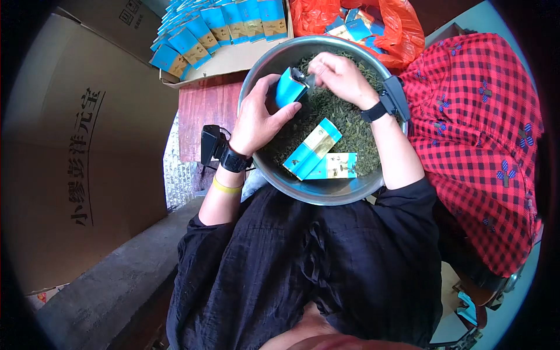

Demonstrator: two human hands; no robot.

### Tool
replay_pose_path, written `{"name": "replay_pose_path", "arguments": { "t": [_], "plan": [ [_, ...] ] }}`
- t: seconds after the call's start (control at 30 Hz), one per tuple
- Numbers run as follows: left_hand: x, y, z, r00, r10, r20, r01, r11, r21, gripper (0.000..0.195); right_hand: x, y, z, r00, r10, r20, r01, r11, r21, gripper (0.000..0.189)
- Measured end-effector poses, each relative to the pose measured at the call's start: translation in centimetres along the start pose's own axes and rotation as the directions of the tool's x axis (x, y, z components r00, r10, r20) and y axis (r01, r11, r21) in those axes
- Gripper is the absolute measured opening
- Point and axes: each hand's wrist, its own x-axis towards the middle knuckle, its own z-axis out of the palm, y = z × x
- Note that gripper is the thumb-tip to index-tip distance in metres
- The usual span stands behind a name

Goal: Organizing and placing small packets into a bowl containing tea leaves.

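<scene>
A round metal basin (321, 199) holds loose dark green dried leaves (356, 127), which look like tea. Above its left part, my left hand (264, 116) grips a small blue carton (289, 89) whose top end is open, with crumpled dark or silvery lining showing. My right hand (343, 78) is just right of that opening, its fingers bent together and slightly blurred; whether they pinch anything cannot be told. Two flat blue-and-gold cartons lie overlapping on the leaves, one slanted (313, 148) on top of the other (341, 166).
A shallow cardboard tray (227, 61) with rows of blue-and-gold packets (192, 46) stands at the upper left. Behind the basin is a red plastic bag (404, 33) of blue packets. A large cardboard box (87, 153) is at left, red-and-black checked cloth (477, 144) at right.
</scene>
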Motion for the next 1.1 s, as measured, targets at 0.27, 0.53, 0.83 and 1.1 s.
{"name": "replay_pose_path", "arguments": {
  "t": [0.27, 0.53, 0.83, 1.1],
  "plan": [
    [0.0, 0.2, 0.0, 1.0, -0.02, 0.007, 0.02, 1.0, 0.024, 0.063, -0.6, -2.0, -2.4, 0.935, -0.084, -0.346, 0.093, 0.996, 0.007, 0.026],
    [0.1, 0.3, 0.0, 1.0, -0.021, 0.011, 0.021, 0.998, 0.06, 0.064, -1.2, -3.1, -1.4, 0.883, -0.223, -0.413, 0.213, 0.975, -0.072, 0.021],
    [0.1, 0.3, 0.0, 1.0, -0.013, 0.002, 0.013, 0.999, 0.042, 0.063, -1.8, -5.1, -0.3, 0.717, -0.651, -0.248, 0.532, 0.742, -0.409, 0.009],
    [0.2, 0.2, -0.1, 1.0, -0.023, 0.012, 0.023, 1.0, 0.006, 0.062, -2.2, -5.4, -0.9, 0.662, -0.727, -0.183, 0.568, 0.647, -0.509, 0.009]
  ]
}}
